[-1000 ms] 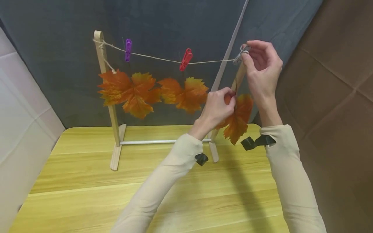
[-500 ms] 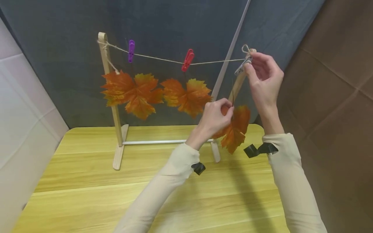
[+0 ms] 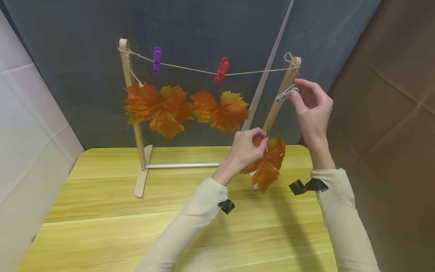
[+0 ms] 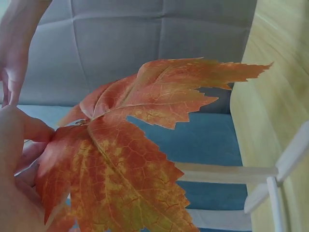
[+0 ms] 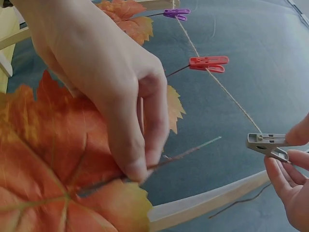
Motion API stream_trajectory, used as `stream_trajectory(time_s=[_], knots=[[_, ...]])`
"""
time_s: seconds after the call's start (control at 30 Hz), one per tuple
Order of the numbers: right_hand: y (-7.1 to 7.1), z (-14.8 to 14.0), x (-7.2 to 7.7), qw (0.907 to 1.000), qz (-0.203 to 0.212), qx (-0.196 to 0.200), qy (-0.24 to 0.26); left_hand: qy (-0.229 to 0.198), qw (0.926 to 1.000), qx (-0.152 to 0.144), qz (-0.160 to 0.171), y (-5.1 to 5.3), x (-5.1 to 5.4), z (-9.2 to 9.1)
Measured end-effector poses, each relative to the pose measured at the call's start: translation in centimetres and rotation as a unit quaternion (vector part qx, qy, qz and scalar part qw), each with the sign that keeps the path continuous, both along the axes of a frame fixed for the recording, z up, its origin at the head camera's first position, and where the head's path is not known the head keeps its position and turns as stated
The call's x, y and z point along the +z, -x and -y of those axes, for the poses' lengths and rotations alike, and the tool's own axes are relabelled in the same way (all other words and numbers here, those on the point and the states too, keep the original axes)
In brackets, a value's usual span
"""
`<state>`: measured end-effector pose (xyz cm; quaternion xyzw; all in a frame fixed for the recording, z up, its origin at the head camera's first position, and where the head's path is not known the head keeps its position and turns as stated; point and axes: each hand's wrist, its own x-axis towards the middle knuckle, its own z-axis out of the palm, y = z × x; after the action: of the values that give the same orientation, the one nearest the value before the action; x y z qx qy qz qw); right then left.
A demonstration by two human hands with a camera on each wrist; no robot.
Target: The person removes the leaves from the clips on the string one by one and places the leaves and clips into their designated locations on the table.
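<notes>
My left hand (image 3: pixel 245 151) pinches the thin stem of an orange maple leaf (image 3: pixel 268 166), which hangs in front of the rack's right post. Up and to the right, my right hand (image 3: pixel 314 109) holds a grey clothespin (image 3: pixel 286 93) between thumb and fingers, off the string and apart from the leaf. In the right wrist view the leaf's stem (image 5: pixel 188 152) sticks out past the left fingertips, and the grey clothespin (image 5: pixel 265 141) is seen close by. The leaf (image 4: pixel 120 159) fills much of the left wrist view.
A string (image 3: pixel 190 69) spans the wooden rack's left post (image 3: pixel 134 102) and right post (image 3: pixel 283 88). A purple clothespin (image 3: pixel 157 59) and a red clothespin (image 3: pixel 222 70) sit on it, with a larger leaf (image 3: pixel 159 107) and another leaf (image 3: pixel 221 111) below. The rack stands on a wooden table (image 3: pixel 136 234).
Both hands have moved down, the left one with the leaf and slightly left. The grey clothespin has come down away from the string's right end, still in the right hand.
</notes>
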<state>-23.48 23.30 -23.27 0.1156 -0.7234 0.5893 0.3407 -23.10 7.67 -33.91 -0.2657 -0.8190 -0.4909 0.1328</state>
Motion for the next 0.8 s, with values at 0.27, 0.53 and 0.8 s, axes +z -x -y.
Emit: stream_trajectory(time_s=[0.27, 0.53, 0.8], knots=[[-0.9, -1.0, -2.0, 0.9993, 0.021, -0.014, -0.026, 0.027, 0.9995, 0.008, 0.011, -0.7, -1.2, 1.0], [-1.3, -1.4, -3.8, 0.9985, 0.051, -0.005, -0.018, 0.057, 0.9982, 0.014, 0.007, -1.3, -2.1, 2.0], [-1.6, -1.8, -5.0, 0.9971, 0.070, 0.029, 0.008, 0.078, 0.9965, 0.030, -0.002, -2.0, -2.6, 2.9]])
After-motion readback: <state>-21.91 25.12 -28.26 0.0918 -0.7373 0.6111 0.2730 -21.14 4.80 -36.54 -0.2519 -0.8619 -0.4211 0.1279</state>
